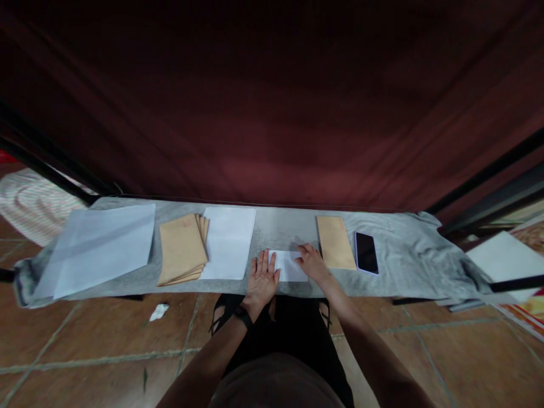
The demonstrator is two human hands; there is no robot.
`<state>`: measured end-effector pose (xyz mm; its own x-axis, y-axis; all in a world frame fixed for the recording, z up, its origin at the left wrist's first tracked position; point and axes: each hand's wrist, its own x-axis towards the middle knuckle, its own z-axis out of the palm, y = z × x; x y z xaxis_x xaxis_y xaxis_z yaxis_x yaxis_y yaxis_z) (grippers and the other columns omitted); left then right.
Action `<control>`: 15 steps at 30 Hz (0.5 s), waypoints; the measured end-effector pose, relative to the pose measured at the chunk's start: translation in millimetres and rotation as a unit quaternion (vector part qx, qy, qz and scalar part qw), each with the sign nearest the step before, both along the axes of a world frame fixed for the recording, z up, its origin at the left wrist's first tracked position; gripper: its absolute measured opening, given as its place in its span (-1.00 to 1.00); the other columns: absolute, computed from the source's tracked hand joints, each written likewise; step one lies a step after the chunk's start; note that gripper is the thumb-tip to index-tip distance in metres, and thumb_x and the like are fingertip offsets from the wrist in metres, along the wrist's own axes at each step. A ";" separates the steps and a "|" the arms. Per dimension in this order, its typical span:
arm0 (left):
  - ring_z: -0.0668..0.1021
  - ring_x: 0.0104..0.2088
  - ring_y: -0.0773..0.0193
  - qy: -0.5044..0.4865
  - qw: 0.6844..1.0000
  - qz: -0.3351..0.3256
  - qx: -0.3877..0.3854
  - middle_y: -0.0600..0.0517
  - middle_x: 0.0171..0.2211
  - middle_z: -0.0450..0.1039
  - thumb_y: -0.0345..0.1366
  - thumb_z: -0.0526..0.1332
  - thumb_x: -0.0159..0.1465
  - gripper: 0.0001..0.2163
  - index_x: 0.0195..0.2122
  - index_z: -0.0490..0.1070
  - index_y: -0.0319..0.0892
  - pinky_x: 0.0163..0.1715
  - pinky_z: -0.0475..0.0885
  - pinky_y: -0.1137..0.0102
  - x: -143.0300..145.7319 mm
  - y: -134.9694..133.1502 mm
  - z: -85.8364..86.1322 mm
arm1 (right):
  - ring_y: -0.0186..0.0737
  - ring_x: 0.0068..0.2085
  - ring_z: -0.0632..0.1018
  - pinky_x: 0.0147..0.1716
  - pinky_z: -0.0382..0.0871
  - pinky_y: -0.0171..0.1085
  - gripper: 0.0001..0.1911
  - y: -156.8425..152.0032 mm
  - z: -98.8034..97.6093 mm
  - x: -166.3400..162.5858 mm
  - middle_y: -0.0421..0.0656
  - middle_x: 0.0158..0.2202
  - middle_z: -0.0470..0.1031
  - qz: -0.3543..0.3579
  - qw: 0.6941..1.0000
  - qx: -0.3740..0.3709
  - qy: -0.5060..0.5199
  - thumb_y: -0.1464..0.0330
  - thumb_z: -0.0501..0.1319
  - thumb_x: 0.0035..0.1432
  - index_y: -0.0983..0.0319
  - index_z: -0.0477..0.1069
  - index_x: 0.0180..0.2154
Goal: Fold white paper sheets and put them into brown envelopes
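Note:
A small white sheet of paper, which looks folded, lies on the grey cloth in front of me. My left hand rests flat at its left edge with the fingers stretched out. Over its right upper corner lies my right hand, fingers extended and slightly bent, touching the paper. Just right of that hand is a single brown envelope. To the left of my left hand lies a stack of white paper, partly beside a fanned pile of brown envelopes.
A phone lies right of the single envelope. Large white sheets cover the left end of the narrow cloth-covered table. A dark red curtain hangs behind it. Scrap paper lies on the tiled floor.

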<state>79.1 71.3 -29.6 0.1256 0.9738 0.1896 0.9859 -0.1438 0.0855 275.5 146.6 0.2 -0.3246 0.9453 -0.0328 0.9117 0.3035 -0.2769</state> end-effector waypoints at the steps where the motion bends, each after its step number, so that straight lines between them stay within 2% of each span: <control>1: 0.11 0.42 -0.01 -0.004 1.000 -0.001 0.000 -0.23 0.43 -0.03 -0.20 -0.03 0.44 -0.46 0.42 0.03 -0.24 0.35 0.05 -0.01 -0.1 0.0 0.1 | -0.01 0.12 0.45 0.13 0.29 -0.09 -0.55 3.7 0.2 0.1 0.02 0.14 0.44 -0.002 1.000 -0.003 0.001 0.38 0.18 0.25 0.21 0.39 0.17; 5: 0.13 0.41 -0.05 -0.022 1.000 -0.004 -0.004 -0.24 0.42 -0.03 -0.20 0.00 0.43 -0.46 0.41 0.07 -0.23 0.35 0.06 -0.03 -0.4 -0.4 1.8 | 0.02 0.11 0.43 0.10 0.30 -0.08 -0.61 16.7 -0.7 0.0 0.01 0.09 0.47 -0.013 0.999 -0.021 0.020 0.40 0.24 0.17 0.19 0.46 0.06; 9: 0.14 0.41 -0.06 -0.027 1.000 -0.006 0.001 -0.25 0.42 -0.02 -0.19 0.00 0.43 -0.47 0.40 0.09 -0.23 0.35 0.06 -0.03 -1.6 -1.3 3.5 | -0.01 0.10 0.44 0.13 0.27 -0.09 -0.75 23.8 -2.0 -1.9 -0.03 0.01 0.52 -0.024 0.996 -0.047 0.067 0.45 0.23 0.14 0.18 0.55 -0.12; 12: 0.15 0.40 -0.05 -0.036 0.999 -0.005 0.005 -0.26 0.41 0.03 -0.16 0.00 0.44 -0.46 0.40 0.08 -0.25 0.35 0.08 0.00 -3.5 -2.1 5.1 | -0.05 0.08 0.48 0.14 0.29 -0.12 -0.80 24.2 -2.7 -0.8 -0.07 -0.09 0.57 -0.038 0.988 -0.072 0.132 0.50 0.22 0.11 0.17 0.56 -0.24; 15: 0.19 0.39 -0.03 -0.077 0.997 -0.008 0.011 -0.26 0.38 0.12 -0.13 -0.01 0.45 -0.43 0.42 0.02 -0.28 0.35 0.12 0.02 -7.1 -2.5 6.8 | -0.08 -0.06 0.57 0.03 0.40 -0.14 -0.83 21.4 -3.4 5.0 -0.13 -0.20 0.61 -0.067 0.968 -0.101 0.219 0.50 0.23 0.10 0.15 0.54 -0.30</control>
